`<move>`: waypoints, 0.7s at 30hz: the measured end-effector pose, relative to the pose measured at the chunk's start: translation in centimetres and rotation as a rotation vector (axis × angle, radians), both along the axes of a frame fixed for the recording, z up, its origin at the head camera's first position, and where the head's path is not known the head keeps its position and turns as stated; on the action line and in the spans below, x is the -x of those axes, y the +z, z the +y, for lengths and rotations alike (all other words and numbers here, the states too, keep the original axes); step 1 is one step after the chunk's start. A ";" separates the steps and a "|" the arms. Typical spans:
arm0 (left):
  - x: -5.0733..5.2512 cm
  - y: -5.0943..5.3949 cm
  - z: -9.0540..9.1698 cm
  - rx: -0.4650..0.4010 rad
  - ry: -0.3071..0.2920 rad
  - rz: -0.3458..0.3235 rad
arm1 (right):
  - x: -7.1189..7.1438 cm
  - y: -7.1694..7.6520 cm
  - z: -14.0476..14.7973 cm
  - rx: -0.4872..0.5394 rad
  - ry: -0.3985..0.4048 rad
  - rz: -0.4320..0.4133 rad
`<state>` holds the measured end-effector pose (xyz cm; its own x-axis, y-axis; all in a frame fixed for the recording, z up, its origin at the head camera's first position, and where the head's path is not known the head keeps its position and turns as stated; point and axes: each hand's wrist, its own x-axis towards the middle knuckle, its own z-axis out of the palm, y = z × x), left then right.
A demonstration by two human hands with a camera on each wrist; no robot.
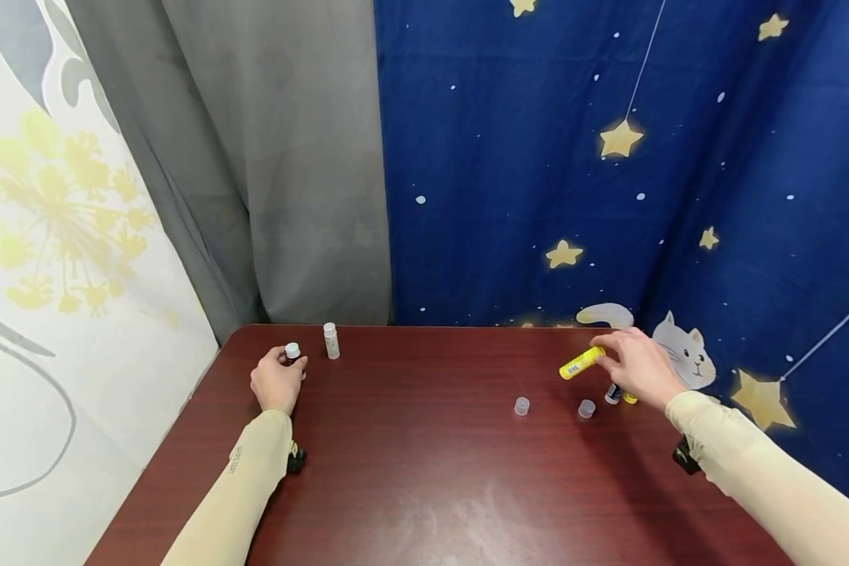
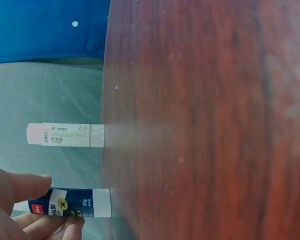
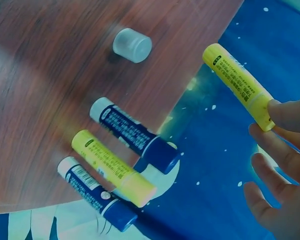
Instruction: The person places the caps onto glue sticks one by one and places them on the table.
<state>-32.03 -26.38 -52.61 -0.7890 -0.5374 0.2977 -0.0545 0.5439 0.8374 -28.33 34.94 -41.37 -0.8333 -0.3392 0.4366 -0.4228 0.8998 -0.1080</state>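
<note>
My left hand grips a navy glue stick with a white end, thumb on one side and fingers on the other. That stick is upright at the table's far left. Just right of it stands a white glue stick. My right hand pinches one end of a yellow glue stick between thumb and fingertips, holding it tilted above the table. Below that hand stand a navy glue stick, another yellow glue stick and a second navy one, partly hidden in the head view.
Two translucent caps, a left cap and a right cap, lie on the dark red-brown table. Behind its far edge hang a grey curtain and a blue star-patterned curtain.
</note>
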 end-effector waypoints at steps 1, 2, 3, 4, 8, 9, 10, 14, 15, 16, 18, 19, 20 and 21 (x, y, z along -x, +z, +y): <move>0.0 0.0 0.0 0.006 0.000 0.002 | 0.0 -0.1 0.1 -0.007 -0.002 -0.002; 0.0 0.0 0.0 0.013 0.002 0.000 | 0.0 -0.1 0.3 -0.015 -0.005 -0.007; 0.0 0.0 -0.1 0.019 0.004 0.000 | 0.1 -0.2 0.4 -0.023 -0.009 -0.013; 0.0 0.0 -0.1 0.022 0.005 -0.002 | 0.1 -0.3 0.6 -0.028 -0.008 -0.020; -0.1 -0.2 -0.2 0.037 0.006 -0.015 | 0.1 -0.7 1.1 -0.055 -0.017 -0.039; -0.1 -0.2 -0.2 0.039 0.005 -0.017 | 0.1 -0.8 1.3 -0.061 -0.020 -0.041; -0.1 -0.2 -0.3 0.042 0.002 -0.019 | 0.2 -0.9 1.4 -0.067 -0.019 -0.043; -0.1 -0.3 -0.4 0.049 -0.003 -0.017 | 0.2 -1.3 1.9 -0.088 -0.017 -0.050; -0.1 -0.3 -0.4 0.050 -0.001 -0.018 | 0.2 -1.4 2.0 -0.093 -0.014 -0.053; -0.2 -0.3 -0.4 0.048 0.000 -0.019 | 0.2 -1.4 2.1 -0.096 -0.008 -0.056; -0.3 -0.3 -0.4 0.045 0.000 -0.018 | 0.3 -1.5 2.1 -0.108 0.000 -0.057; -0.4 -0.2 -0.4 0.042 0.000 -0.016 | 0.2 -1.5 2.1 -0.116 0.005 -0.056; -0.5 -0.1 -0.4 0.038 -0.003 -0.016 | 0.3 -1.5 2.1 -0.124 0.008 -0.054; -0.5 0.0 -0.3 0.032 -0.008 -0.015 | 0.2 -1.6 2.1 -0.133 0.011 -0.049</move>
<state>-31.51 -26.72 -52.65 -0.7976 -0.5216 0.3031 -0.0623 0.5709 0.8187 -28.57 37.08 -42.93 -0.8485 -0.4008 0.3456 -0.4300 0.9028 -0.0087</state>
